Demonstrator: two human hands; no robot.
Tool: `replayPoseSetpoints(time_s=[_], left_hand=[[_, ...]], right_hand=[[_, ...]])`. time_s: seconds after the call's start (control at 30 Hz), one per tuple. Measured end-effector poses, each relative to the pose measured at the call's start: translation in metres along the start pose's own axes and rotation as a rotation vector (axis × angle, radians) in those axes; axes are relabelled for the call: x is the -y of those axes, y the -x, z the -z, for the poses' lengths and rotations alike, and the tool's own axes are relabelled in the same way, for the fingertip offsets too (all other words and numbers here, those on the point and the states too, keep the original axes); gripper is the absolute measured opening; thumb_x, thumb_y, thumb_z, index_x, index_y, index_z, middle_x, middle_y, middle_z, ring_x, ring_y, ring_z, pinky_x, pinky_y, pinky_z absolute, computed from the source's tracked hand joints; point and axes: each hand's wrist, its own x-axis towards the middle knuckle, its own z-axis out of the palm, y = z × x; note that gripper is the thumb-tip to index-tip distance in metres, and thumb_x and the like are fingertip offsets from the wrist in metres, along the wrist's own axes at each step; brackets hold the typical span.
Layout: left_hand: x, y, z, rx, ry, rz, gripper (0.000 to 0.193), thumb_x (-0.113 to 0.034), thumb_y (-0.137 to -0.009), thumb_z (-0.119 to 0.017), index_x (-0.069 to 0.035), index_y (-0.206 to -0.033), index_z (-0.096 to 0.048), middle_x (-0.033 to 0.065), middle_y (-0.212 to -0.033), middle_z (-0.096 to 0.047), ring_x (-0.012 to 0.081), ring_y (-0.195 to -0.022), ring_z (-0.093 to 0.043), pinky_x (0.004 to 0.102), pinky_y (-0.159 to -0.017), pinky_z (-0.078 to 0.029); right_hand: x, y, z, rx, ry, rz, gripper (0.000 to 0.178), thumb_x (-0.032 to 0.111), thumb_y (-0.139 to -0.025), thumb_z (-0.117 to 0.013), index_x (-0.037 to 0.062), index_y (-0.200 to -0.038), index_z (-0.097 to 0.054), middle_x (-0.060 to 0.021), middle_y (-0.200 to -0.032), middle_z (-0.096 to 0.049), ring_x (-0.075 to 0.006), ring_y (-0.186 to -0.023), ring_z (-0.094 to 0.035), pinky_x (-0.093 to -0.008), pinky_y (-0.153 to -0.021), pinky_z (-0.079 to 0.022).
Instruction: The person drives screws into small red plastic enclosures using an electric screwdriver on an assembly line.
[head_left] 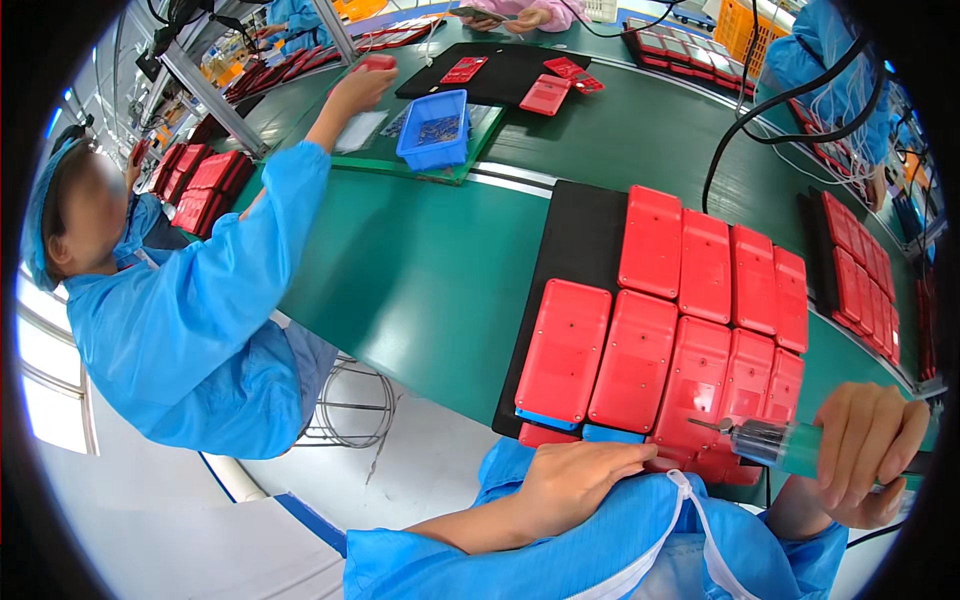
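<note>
Rows of red plastic cases (566, 350) lie face down, close together, on a black mat (575, 235) in front of me. Small dark screw holes show in their backs, and blue edges peek out under the nearest ones. My left hand (590, 485) rests against the near edge of the cases, its fingers stretched out flat and touching a red case. In my right hand (870, 445) is an electric screwdriver (795, 446) with a green body and a dark front. Its thin bit points left, over the near right cases; whether it touches one I cannot tell.
A co-worker in blue (200, 290) sits at the left, one arm reaching over the green bench (400, 260) past a blue bin (435, 150) of small parts. Black cables (745, 125) loop above the bench. More red cases (860, 265) stand at the right.
</note>
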Motion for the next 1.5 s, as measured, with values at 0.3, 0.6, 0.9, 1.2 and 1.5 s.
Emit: replayPoseSetpoints(time_s=[0.3,0.6,0.9,1.2,1.5], left_hand=[[0.008,0.019,0.012,-0.052,0.106,0.061,0.016,-0.014,-0.073,-0.067,-0.003,-0.083,-0.064,0.0069,-0.078,-0.065,0.0188,-0.063,-0.063,0.0242,-0.053,-0.050],[0.005,0.000,-0.002,0.022,-0.063,-0.021,0.017,-0.016,-0.067,-0.072,-0.005,-0.074,-0.062,0.0056,-0.070,-0.065,0.0179,-0.058,-0.062,0.0242,-0.050,-0.048],[-0.003,-0.007,-0.018,-0.033,-0.158,-0.108,0.018,-0.019,-0.064,-0.074,-0.006,-0.067,-0.062,0.0046,-0.062,-0.061,0.0170,-0.052,-0.059,0.0261,-0.045,-0.045],[-0.013,-0.021,-0.018,0.033,-0.378,-0.248,0.021,-0.020,-0.062,-0.075,-0.006,-0.065,-0.059,0.0018,-0.058,-0.058,0.0144,-0.049,-0.057,0.0243,-0.042,-0.042],[-0.023,-0.021,-0.027,0.166,-0.464,-0.296,0.022,-0.021,-0.065,-0.072,-0.006,-0.073,-0.059,0.0018,-0.063,-0.060,0.0140,-0.052,-0.058,0.0233,-0.044,-0.043]], right_hand=[[-0.009,-0.002,-0.003,-0.021,-0.052,-0.057,0.020,0.006,-0.074,-0.064,0.0057,-0.075,-0.044,-0.0032,-0.050,-0.056,-0.0069,-0.037,-0.054,-0.0148,-0.042,-0.047],[-0.009,-0.006,-0.012,-0.031,-0.364,-0.106,0.022,-0.005,-0.066,-0.066,0.0005,-0.068,-0.045,-0.0130,-0.051,-0.056,-0.0172,-0.039,-0.056,-0.0265,-0.042,-0.053],[0.000,-0.006,0.007,0.249,-0.336,-0.260,0.016,-0.001,-0.075,-0.062,-0.0001,-0.071,-0.046,-0.0118,-0.054,-0.057,-0.0186,-0.043,-0.057,-0.0290,-0.045,-0.053],[0.007,-0.002,0.013,0.260,-0.331,-0.162,0.013,0.003,-0.079,-0.061,-0.0029,-0.076,-0.049,-0.0134,-0.059,-0.057,-0.0221,-0.049,-0.059,-0.0341,-0.051,-0.054],[0.025,0.020,0.018,0.206,-0.309,-0.184,0.016,0.003,-0.077,-0.063,-0.0035,-0.081,-0.049,-0.0151,-0.061,-0.057,-0.0245,-0.053,-0.059,-0.0365,-0.053,-0.054]])
